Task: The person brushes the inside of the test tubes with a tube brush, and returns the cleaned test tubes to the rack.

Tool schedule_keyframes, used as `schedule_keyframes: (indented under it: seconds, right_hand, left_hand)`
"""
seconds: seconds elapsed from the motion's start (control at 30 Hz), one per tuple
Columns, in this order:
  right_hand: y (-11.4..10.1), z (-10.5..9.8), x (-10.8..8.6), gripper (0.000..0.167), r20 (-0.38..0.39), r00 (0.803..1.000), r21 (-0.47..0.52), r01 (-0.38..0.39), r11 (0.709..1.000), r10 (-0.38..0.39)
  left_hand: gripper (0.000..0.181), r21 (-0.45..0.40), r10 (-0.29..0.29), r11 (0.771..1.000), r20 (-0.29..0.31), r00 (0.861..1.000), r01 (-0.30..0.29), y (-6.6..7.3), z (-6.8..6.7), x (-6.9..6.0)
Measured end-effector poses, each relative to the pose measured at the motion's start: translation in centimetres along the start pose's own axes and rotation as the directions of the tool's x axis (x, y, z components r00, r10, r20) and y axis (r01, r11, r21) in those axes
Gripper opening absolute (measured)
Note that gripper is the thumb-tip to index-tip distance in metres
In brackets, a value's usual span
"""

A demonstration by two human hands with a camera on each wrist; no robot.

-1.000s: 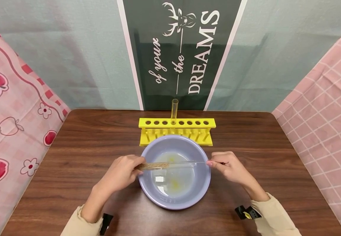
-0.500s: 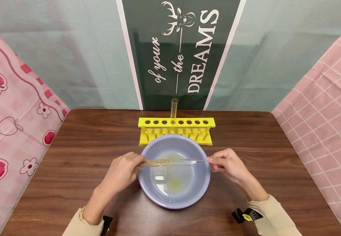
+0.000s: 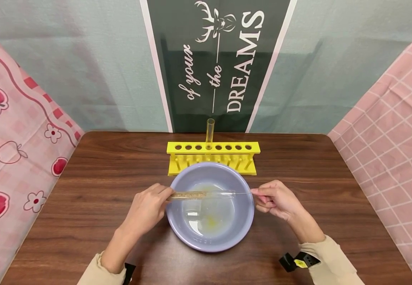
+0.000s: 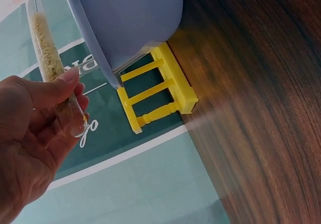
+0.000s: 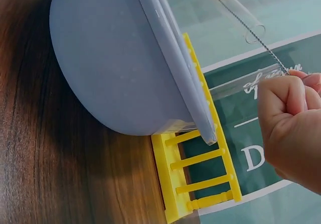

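Down at the bottom edge, two beige sleeves (image 3: 334, 263), with a dark strap (image 3: 129, 273) at each wrist and a yellow spot on the right one. Just ahead, on the left side of a round bowl, the left hand (image 3: 149, 206), back upward, with a narrow grip around the closed end of a clear test tube (image 3: 218, 194). In the left wrist view, thumb on top of the glass, fingers beneath, rounded tip jutting past them. Across on the right, the right hand (image 3: 276, 200), other fingers curled, with a fine pinch between thumb and forefinger on the thin twisted wire of a brush (image 3: 189, 195).

Between both hands, the test tube itself, lying nearly level over the bowl, mouth toward the right hand. Inside it, tan bristles, packed along the half nearer the left hand; wire running out through the mouth.

Underneath, the lavender bowl (image 3: 241, 227), with shallow, cloudy liquid (image 3: 224, 217), bright reflections and a faint yellow patch. Right behind the bowl and partly hidden by it, a yellow rack (image 3: 214, 151), with a second tube (image 3: 210, 130) upright in the fourth hole from the left. All on a dark wood-grain table (image 3: 127, 178).

Farthest back, a grey-green cloth (image 3: 113, 79) with a dark panel, white lettering and a stag's head; at the sides, pink cloths (image 3: 398, 166), fruit-printed left, gridded right.
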State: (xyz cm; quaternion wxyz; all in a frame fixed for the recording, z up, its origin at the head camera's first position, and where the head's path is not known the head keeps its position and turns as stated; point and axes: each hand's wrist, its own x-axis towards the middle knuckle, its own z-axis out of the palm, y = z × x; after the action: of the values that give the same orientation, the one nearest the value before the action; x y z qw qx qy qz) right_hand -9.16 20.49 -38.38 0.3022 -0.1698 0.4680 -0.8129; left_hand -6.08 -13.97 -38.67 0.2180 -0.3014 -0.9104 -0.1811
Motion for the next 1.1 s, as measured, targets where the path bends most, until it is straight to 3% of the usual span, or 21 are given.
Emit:
schedule_keyframes:
  seconds: [0.1,0.17,0.23,0.3,0.4,0.5,0.6,0.83,0.97,1.03,1.1]
  right_hand:
    - [-0.2,0.0,-0.2,0.036,-0.018,1.0,-0.025,-0.015,1.0,0.014]
    - [-0.2,0.0,-0.3,0.033,-0.057,0.998,-0.114,-0.009,0.993,0.003]
    - [-0.3,0.1,-0.4,0.031,-0.117,0.993,-0.264,-0.008,0.965,-0.023]
    - [-0.4,0.1,-0.5,0.029,-0.185,0.981,-0.444,-0.031,0.895,-0.058]
    - [-0.5,0.2,-0.7,0.029,-0.239,0.964,-0.677,-0.078,0.732,-0.118]
    - [-0.6,0.1,-0.9,0.028,-0.22,0.959,-0.812,-0.078,0.578,-0.18]
    - [-0.6,0.0,-1.0,0.029,-0.152,0.957,-0.877,-0.015,0.48,-0.248]
    - [-1.4,1.6,-1.1,0.035,0.057,0.922,-0.92,0.197,0.338,-0.382]
    - [-1.3,1.6,-1.2,0.036,0.139,0.9,-0.935,0.256,0.244,-0.412]
    - [-0.8,0.8,-1.2,0.036,0.15,0.897,-0.936,0.264,0.231,-0.415]
    - [-0.3,-0.2,-1.2,0.036,0.155,0.899,-0.926,0.276,0.256,-0.41]
  left_hand:
    - [0.033,0.0,0.003,1.0,-0.001,1.0,-0.003,-0.1,-0.1,-0.1]
    - [0.033,-0.004,-0.004,1.0,0.008,1.0,0.004,-0.1,-0.2,-0.1]
    - [0.035,-0.009,-0.015,1.0,0.022,1.0,0.016,-0.2,-0.3,-0.2]
    - [0.035,-0.015,-0.027,1.0,0.035,0.999,0.028,-0.2,-0.5,-0.2]
    - [0.035,-0.023,-0.04,0.999,0.051,0.998,0.041,-0.3,-0.6,-0.3]
    - [0.033,-0.033,-0.051,0.998,0.067,0.996,0.053,-0.4,-0.7,-0.4]
    - [0.032,-0.047,-0.063,0.997,0.085,0.994,0.067,-0.6,-0.8,-0.4]
    - [0.029,-0.116,-0.076,0.989,0.148,0.986,0.094,-0.9,-1.2,-0.5]
    - [0.029,-0.161,-0.079,0.981,0.175,0.981,0.108,-1.2,-1.5,-0.7]
    - [0.028,-0.175,-0.074,0.979,0.183,0.98,0.106,-1.4,-1.6,-0.7]
    - [0.028,-0.175,-0.069,0.979,0.188,0.98,0.103,-1.4,-1.6,-0.8]
